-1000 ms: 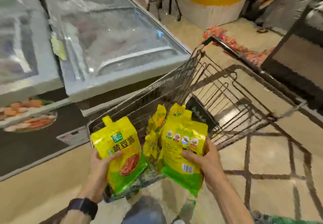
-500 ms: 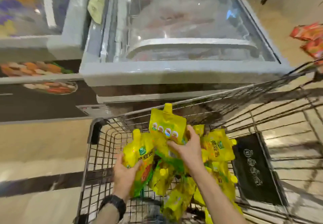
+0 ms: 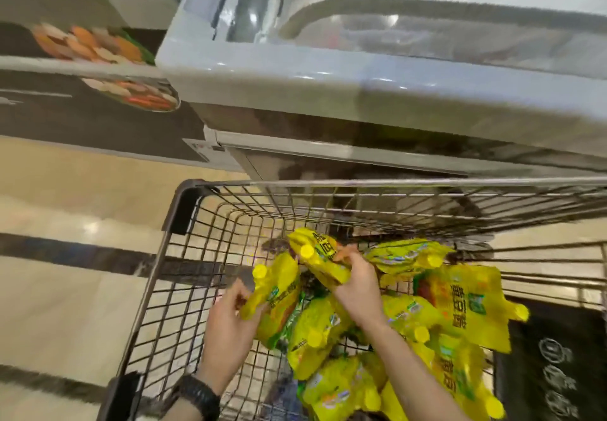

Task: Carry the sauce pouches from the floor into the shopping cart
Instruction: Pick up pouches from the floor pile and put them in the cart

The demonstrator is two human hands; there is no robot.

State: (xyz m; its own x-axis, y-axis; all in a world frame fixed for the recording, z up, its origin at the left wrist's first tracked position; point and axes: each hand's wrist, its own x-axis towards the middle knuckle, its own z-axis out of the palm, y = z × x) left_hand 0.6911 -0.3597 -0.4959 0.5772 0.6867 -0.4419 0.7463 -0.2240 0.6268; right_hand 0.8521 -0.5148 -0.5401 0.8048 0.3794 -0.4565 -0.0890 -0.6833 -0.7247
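**Two pouches held inside the shopping cart (image 3: 361,183)**

In the left part of the cart, the left hand (image 3: 226,328), which wears a black wristwatch (image 3: 197,394), grips one yellow sauce pouch (image 3: 276,292) by its edge. Near the cart's middle, the right hand (image 3: 356,292) grasps a second pouch (image 3: 323,258). More pouches (image 3: 460,305) lie piled in its right part. A chest freezer (image 3: 361,85) stands just beyond the cart.

We are looking at sauce pouches (image 3: 466,305) glowing bright yellow, with round yellow caps (image 3: 307,250) and green bands at their lower ends (red-orange patches are showing on some fronts). The shopping cart (image 3: 184,210) is showing a dark brown wire grid. At twelve o'clock the freezer (image 3: 328,78) is gleaming pale grey. At nine o'clock the floor (image 3: 65,305) is running beige, crossed by a dark stripe (image 3: 65,253). At six o'clock a wrist strap (image 3: 197,394) is showing black.
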